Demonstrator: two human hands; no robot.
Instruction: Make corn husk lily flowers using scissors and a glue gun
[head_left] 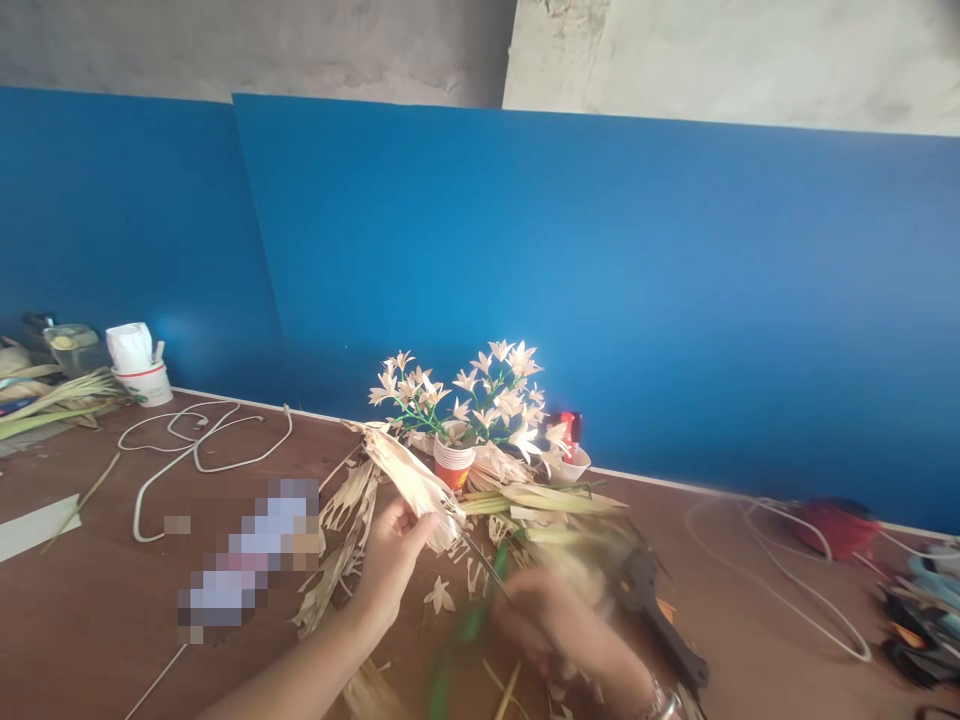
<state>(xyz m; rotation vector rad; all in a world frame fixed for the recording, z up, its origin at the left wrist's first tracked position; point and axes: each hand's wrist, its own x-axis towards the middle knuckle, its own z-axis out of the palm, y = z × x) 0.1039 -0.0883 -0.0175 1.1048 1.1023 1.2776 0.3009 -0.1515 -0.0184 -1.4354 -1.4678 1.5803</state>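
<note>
2 hands [394, 555] [551, 615], 2 blue panels [120, 230] [615, 290]

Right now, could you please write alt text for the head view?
The left hand holds a pale dried husk above a brown table, the blurred right hand nearby. Behind, cream flowers rise above stacked paper cups, before a blue partition.

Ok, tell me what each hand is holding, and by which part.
The left hand holds a pale dry husk near its lower, ragged end. The right hand is too blurred to tell.
</note>
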